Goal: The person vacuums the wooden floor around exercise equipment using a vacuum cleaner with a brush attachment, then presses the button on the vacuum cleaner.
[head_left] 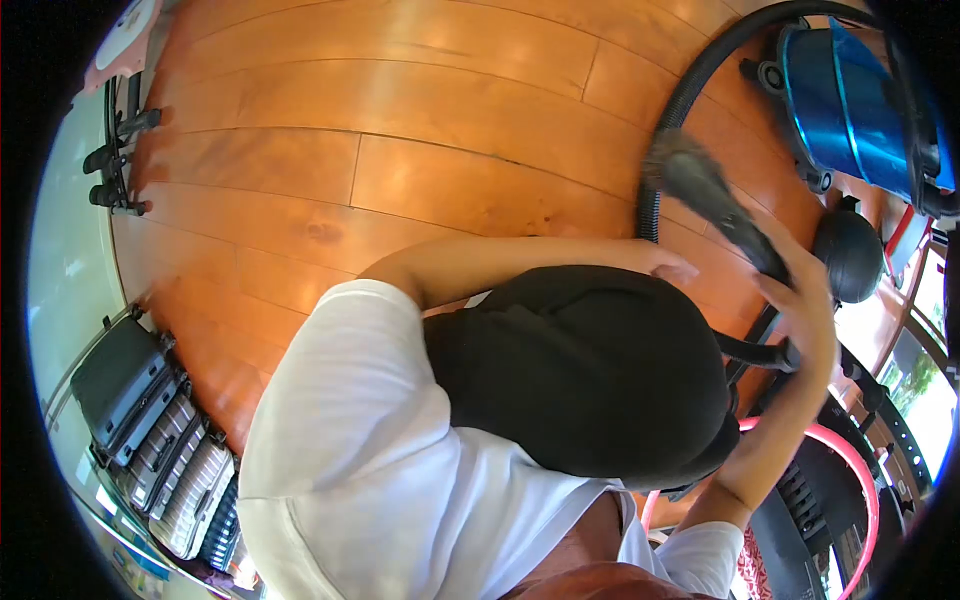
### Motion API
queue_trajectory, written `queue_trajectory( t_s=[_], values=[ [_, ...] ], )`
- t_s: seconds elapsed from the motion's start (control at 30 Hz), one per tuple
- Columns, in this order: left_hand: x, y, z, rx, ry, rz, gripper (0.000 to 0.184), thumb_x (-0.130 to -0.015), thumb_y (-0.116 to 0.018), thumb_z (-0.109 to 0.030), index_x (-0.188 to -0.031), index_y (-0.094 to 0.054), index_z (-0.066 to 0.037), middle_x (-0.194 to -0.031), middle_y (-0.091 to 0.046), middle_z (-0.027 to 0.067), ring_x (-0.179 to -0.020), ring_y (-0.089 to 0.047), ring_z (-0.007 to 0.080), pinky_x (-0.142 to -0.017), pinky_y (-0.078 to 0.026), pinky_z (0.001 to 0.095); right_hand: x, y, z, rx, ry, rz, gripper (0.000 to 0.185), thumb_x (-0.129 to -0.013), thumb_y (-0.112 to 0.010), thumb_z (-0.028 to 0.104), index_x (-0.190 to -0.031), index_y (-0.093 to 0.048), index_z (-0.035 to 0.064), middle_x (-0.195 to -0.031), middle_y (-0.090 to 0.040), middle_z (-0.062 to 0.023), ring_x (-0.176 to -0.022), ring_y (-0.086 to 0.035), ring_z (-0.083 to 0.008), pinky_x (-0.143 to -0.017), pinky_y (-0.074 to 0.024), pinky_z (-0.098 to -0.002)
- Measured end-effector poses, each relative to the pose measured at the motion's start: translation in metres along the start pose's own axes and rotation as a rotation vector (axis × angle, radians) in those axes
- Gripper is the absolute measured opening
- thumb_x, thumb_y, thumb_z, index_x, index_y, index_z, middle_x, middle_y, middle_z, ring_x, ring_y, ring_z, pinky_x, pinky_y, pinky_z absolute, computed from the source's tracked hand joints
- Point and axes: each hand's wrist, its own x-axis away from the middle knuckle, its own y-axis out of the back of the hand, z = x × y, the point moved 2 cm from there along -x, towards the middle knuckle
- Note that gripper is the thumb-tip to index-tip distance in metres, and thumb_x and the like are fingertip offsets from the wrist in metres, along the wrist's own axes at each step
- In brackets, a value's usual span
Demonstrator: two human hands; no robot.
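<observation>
Right hand (805, 285) grips the long black brush-tipped tool (720, 207)!
Steady control should keep it off the black ribbed hose (648, 217); left hand (668, 263) half hidden, can't tell its grip.

In my right hand (803, 285) I hold a dark, brush-like tool (705, 190), its slim handle partly hidden by my fingers. It slants forward and to the left from my grip, widening into a rounded blackish head with a brownish end too blurred to make out. It is above the wooden floor (480, 130), its end overlapping the black hose (649, 215) in my view.
</observation>
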Motion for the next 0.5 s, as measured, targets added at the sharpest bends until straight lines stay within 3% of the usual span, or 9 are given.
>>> queue_trajectory(
  t_s=[0.07,0.13,0.17,0.27,0.33,0.47,0.5],
  values=[
    [0.032,0.016,-0.026,0.134,0.103,-0.019,0.060,-0.078,-0.078,-0.026,-0.129,-0.055,-0.004,-0.116,-0.060,0.0205,-0.113,-0.058,0.0282,-0.103,-0.039,0.0467,-0.027,-0.034,0.003,0.209,0.054,0.071,0.059,-0.072,-0.071,0.005,-0.130,-0.059,0.0078,-0.106,-0.067,-0.0195,-0.101,-0.064,-0.0351,-0.088,-0.0468,-0.0432],
    [0.059,0.031,-0.049,0.266,0.214,-0.036,0.065,-0.076,-0.080,-0.018,-0.132,-0.052,-0.002,-0.118,-0.058,0.0215,-0.113,-0.058,0.0281,-0.100,-0.043,0.0430,-0.049,-0.056,0.014,0.126,-0.083,0.263,0.049,-0.074,-0.071,0.006,-0.122,-0.061,0.0074,-0.105,-0.066,-0.0217,-0.101,-0.061,-0.0401,-0.087,-0.0474,-0.0461],
    [0.062,0.035,-0.058,0.335,0.269,-0.048,0.067,-0.075,-0.081,-0.015,-0.134,-0.051,-0.001,-0.119,-0.058,0.0220,-0.113,-0.059,0.0281,-0.098,-0.044,0.0411,-0.058,-0.070,0.005,0.162,-0.047,0.296,0.047,-0.074,-0.071,0.005,-0.120,-0.060,0.0064,-0.105,-0.066,-0.0218,-0.100,-0.062,-0.0401,-0.087,-0.0478,-0.0463],
    [0.054,0.057,-0.103,-0.669,-0.285,-0.549,0.087,-0.069,-0.082,-0.008,-0.144,-0.038,-0.002,-0.111,-0.064,0.0228,-0.107,-0.063,0.0307,-0.094,-0.049,0.0420,-0.069,-0.099,-0.004,0.236,0.023,0.331,0.042,-0.076,-0.070,0.005,-0.117,-0.058,0.0036,-0.105,-0.066,-0.0228,-0.101,-0.062,-0.0403,-0.086,-0.0489,-0.0467],
    [0.037,0.062,-0.087,-0.824,-0.240,-0.590,0.098,-0.068,-0.081,-0.005,-0.150,-0.027,-0.006,-0.109,-0.066,0.0200,-0.107,-0.063,0.0333,-0.091,-0.050,0.0425,-0.072,-0.091,0.026,0.238,0.011,0.261,0.042,-0.076,-0.071,0.005,-0.116,-0.056,0.0020,-0.104,-0.066,-0.0241,-0.104,-0.061,-0.0403,-0.087,-0.0495,-0.0470],
    [0.006,0.056,-0.091,-0.568,0.063,-0.459,0.109,-0.069,-0.076,0.001,-0.156,-0.010,-0.012,-0.110,-0.066,0.0151,-0.105,-0.061,0.0388,-0.090,-0.048,0.0462,-0.068,-0.079,0.013,0.122,0.001,0.115,0.047,-0.073,-0.076,0.008,-0.115,-0.055,0.0008,-0.107,-0.065,-0.0197,-0.100,-0.062,-0.0352,-0.088,-0.0481,-0.0401],
    [0.002,0.054,-0.089,-0.611,0.035,-0.451,0.104,-0.070,-0.074,0.002,-0.155,-0.015,-0.012,-0.110,-0.065,0.0151,-0.104,-0.061,0.0384,-0.089,-0.047,0.0471,-0.061,-0.069,0.010,0.074,0.019,0.071,0.051,-0.073,-0.077,0.010,-0.118,-0.054,0.0013,-0.107,-0.066,-0.0206,-0.101,-0.064,-0.0330,-0.087,-0.0495,-0.0396]
  ],
)
